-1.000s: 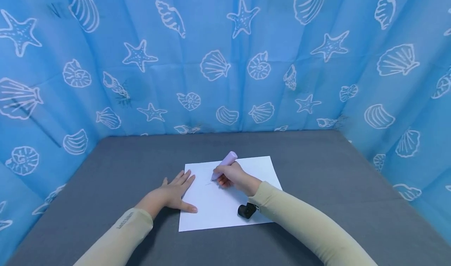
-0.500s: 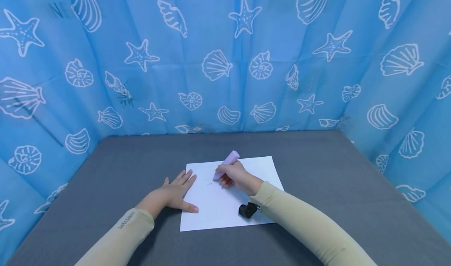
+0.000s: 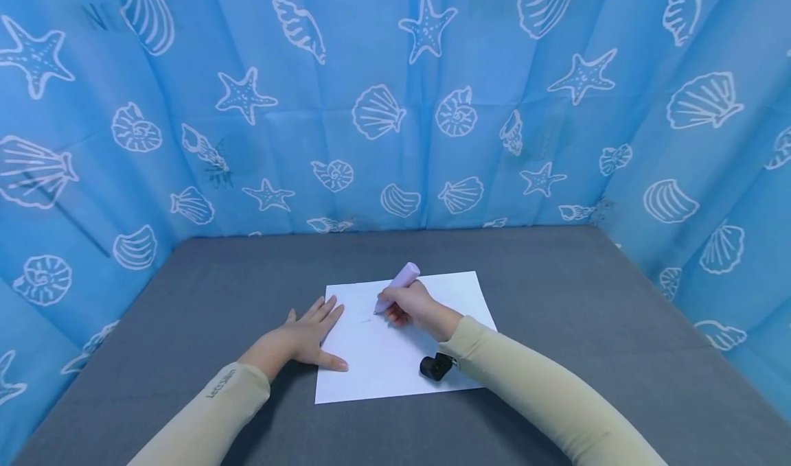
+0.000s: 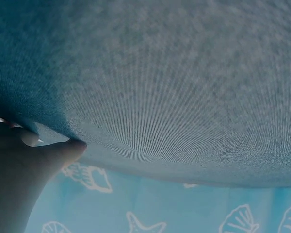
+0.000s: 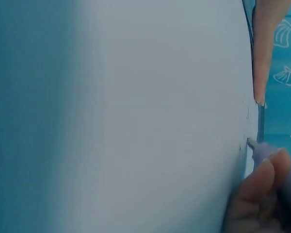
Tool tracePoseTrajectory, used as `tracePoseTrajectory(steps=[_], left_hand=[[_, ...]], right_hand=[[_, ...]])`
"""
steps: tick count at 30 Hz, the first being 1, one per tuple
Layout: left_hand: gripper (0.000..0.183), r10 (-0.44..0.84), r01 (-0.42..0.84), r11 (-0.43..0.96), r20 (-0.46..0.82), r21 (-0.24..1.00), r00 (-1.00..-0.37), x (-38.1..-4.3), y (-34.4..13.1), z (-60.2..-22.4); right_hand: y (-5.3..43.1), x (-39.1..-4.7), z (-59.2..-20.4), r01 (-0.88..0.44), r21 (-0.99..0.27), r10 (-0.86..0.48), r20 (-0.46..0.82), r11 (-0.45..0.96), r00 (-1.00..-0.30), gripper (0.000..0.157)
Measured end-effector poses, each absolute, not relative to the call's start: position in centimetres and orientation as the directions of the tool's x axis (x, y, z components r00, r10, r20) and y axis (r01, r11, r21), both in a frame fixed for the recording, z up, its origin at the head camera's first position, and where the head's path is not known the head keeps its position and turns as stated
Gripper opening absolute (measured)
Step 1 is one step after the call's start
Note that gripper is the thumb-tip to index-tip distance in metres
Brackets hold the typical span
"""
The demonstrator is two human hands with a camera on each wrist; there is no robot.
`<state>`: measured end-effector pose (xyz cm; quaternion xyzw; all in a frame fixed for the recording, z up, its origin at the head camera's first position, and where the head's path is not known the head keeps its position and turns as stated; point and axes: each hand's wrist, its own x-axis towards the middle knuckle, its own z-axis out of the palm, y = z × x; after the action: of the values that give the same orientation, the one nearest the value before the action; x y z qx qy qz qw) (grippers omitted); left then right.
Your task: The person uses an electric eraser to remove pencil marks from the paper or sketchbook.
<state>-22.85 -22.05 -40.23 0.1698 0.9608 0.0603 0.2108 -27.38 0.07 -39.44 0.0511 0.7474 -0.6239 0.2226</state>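
Note:
A sheet of white paper (image 3: pixel 361 377) lies on the grey cloth in the head view, with a few faint short marks on it. My right hand (image 3: pixel 410 305) pinches a thick lilac pen (image 3: pixel 404 276) above the paper. Its tip points down and left, at or just above the sheet near the marks. In the right wrist view, the thumb and fingers (image 5: pixel 259 182) close round the pen near its thin tip. My left hand (image 3: pixel 303 339) rests flat with fingers spread across the paper's left edge. The left wrist view shows part of that hand (image 4: pixel 48 158) in shadow.
The grey cloth (image 3: pixel 587 301) covers a wide table. A blue curtain (image 3: pixel 395 157) with white shells and starfish hangs behind it and along both sides. A small black wrist camera (image 3: pixel 435 368) hangs under the right wrist, over the paper.
The right hand and pen have shifted only very slightly over the paper. The left hand stays in place on the sheet, and the head view has drifted a little.

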Motion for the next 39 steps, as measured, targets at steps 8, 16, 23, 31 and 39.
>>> tracePoseTrajectory(steps=[8, 16, 23, 31, 39], left_hand=[[0.114, 0.35, 0.299, 0.936, -0.387, 0.187, -0.853, -22.86, -22.06, -40.26], [0.115, 0.346, 0.295, 0.937, -0.397, 0.186, -0.85, -22.84, -21.9, -40.09], [0.115, 0.348, 0.294, 0.936, -0.398, 0.192, -0.849, -22.76, -22.0, -39.99], [0.115, 0.339, 0.286, 0.94, -0.407, 0.187, -0.848, -22.62, -22.11, -39.82], [0.116, 0.35, 0.29, 0.935, -0.404, 0.205, -0.845, -22.51, -22.17, -39.6]], right_hand=[[0.02, -27.38, -39.49, 0.361, -0.912, -0.241, -0.401, 0.193, -0.884, 0.02], [-0.29, -27.32, -39.66, 0.362, -0.917, -0.16, -0.388, 0.167, -0.908, 0.026], [-0.56, -27.34, -39.67, 0.349, -0.913, -0.199, -0.389, 0.209, -0.899, 0.02], [-0.8, -27.2, -39.56, 0.335, -0.915, -0.207, -0.381, 0.226, -0.901, 0.021], [-0.72, -27.18, -39.49, 0.321, -0.913, -0.237, -0.38, 0.25, -0.894, 0.019]])
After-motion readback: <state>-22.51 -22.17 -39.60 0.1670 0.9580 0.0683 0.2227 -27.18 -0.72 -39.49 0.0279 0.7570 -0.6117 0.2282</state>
